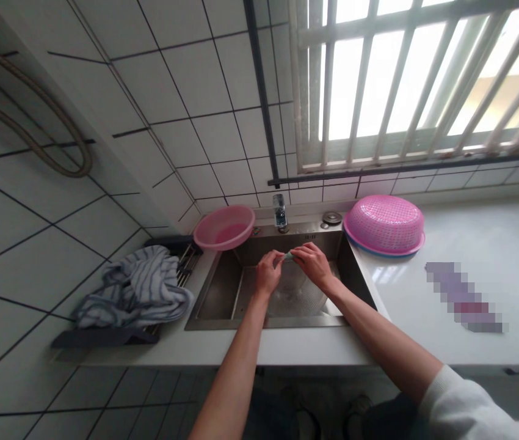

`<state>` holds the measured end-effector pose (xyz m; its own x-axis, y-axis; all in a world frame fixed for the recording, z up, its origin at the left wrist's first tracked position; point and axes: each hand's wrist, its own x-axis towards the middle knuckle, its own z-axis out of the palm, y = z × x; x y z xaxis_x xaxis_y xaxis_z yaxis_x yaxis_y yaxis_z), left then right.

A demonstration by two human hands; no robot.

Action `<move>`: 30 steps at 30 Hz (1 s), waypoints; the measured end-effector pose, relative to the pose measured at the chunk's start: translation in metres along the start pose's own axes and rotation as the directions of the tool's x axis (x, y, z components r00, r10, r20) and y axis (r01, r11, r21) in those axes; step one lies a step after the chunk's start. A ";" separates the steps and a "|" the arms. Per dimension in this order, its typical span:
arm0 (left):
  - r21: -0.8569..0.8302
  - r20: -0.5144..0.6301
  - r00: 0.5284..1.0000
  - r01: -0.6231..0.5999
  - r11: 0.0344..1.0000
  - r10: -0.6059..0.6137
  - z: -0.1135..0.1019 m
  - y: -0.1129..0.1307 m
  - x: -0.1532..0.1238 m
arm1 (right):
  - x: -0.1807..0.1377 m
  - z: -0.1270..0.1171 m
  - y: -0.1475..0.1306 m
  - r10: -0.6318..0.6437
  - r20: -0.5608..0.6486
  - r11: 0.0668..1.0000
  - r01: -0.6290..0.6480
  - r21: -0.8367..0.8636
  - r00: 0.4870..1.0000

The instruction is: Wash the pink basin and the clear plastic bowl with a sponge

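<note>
Both my hands are over the steel sink (223,287), under the faucet (280,215). My left hand (268,272) and my right hand (313,263) are closed, pinching between them a small pale green thing (288,256) that I cannot identify. Below the hands a clear round bowl or strainer (297,295) sits in the sink basin.
A pink basin (224,227) rests on the sink's back left corner. A pink colander (385,225) lies upside down on the white counter (470,256) at the right. A striped cloth (135,294) lies on a dark rack left of the sink. A barred window is above.
</note>
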<state>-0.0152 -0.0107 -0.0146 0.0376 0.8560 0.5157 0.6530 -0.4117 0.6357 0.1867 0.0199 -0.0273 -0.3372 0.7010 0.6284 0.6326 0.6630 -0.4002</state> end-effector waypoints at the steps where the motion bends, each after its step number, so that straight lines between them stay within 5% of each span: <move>1: -0.006 0.009 1.000 0.005 1.000 -0.005 0.000 0.001 0.000 | 0.001 0.002 -0.002 -0.012 0.009 1.000 0.012 -0.003 1.000; 7: 0.010 -0.154 0.986 0.073 0.997 -0.071 -0.011 -0.004 0.002 | 0.001 -0.008 0.016 0.178 -0.076 0.984 -0.177 0.017 0.981; 9: 0.028 -0.097 0.995 0.022 0.999 -0.019 -0.010 -0.004 0.003 | 0.000 -0.012 0.023 0.228 -0.082 0.973 -0.226 0.036 0.970; 13: 0.039 0.082 0.994 -0.077 0.996 0.074 -0.003 0.002 0.003 | -0.001 -0.012 0.018 0.138 -0.017 0.990 -0.137 0.044 0.990; 19: 0.089 0.011 0.998 -0.063 0.994 0.062 -0.007 -0.001 0.004 | 0.000 -0.004 -0.003 0.080 0.067 0.997 -0.081 0.012 0.995; 30: 0.055 0.048 0.998 -0.030 0.998 0.027 0.000 0.011 0.002 | 0.000 0.003 -0.008 0.039 -0.007 0.999 -0.039 0.038 0.999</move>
<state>-0.0077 -0.0134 -0.0068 0.0915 0.8586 0.5045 0.6919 -0.4192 0.5878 0.1795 0.0149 -0.0260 -0.3077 0.7246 0.6166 0.6184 0.6449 -0.4492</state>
